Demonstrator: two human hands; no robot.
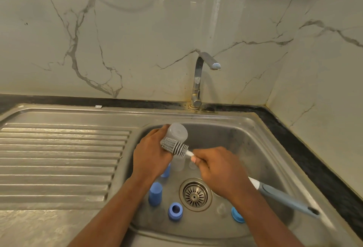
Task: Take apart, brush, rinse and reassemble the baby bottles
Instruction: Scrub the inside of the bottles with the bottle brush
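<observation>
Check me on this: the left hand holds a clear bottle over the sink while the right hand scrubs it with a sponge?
Not a sponge. The head view shows the right hand scrubbing it with a grey bottle brush; the left hand does hold the clear bottle over the sink.

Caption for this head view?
Left hand holds a clear bottle over the sink; right hand holds a brush against it.

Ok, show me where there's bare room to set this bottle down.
The ribbed drainboard left of the basin is bare all over. Inside the basin, the back right floor, between faucet and drain, is free. The near side is crowded: blue caps, a blue ring and clear parts ring the drain.
</observation>
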